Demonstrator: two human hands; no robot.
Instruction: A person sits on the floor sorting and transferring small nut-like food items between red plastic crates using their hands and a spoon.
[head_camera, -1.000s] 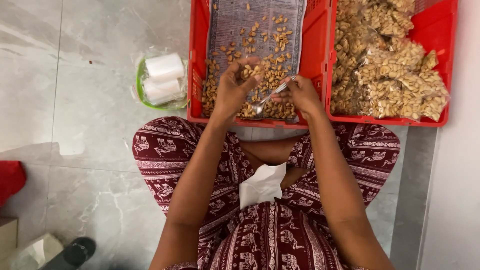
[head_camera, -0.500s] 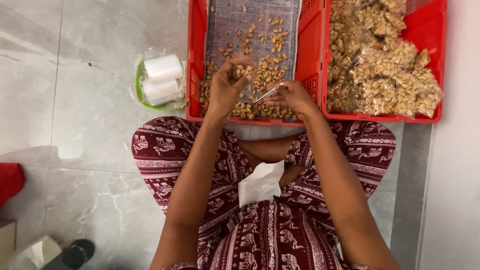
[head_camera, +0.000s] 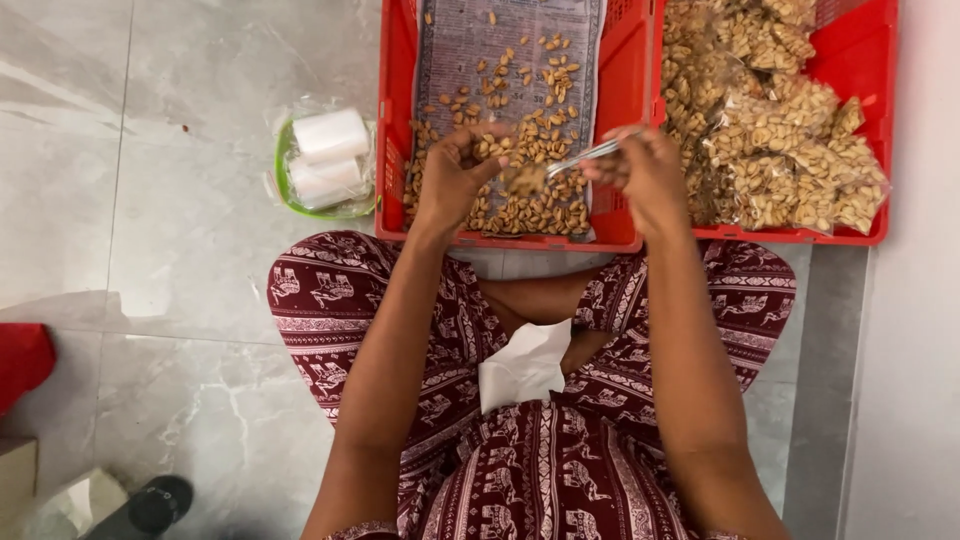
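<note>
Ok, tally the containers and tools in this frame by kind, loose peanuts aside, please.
Red plastic crates: 2, one with loose peanuts, one with bagged peanuts
Metal spoon: 1, in the right hand
Green bowl holding white rolls: 1
White rolls in that bowl: 2
White bag on the lap: 1
Total: 7

Seated cross-legged, both bare forearms stretched forward, hands raised close together.

Left hand (head_camera: 455, 175): palm turned up and inward, fingers curled into a loose cup, thumb toward the right hand. Right hand (head_camera: 645, 170): knuckles up, fingers pinched shut on a thin handle, wrist slightly bent. The hands are near each other, not touching. Elbows tucked by the knees.
</note>
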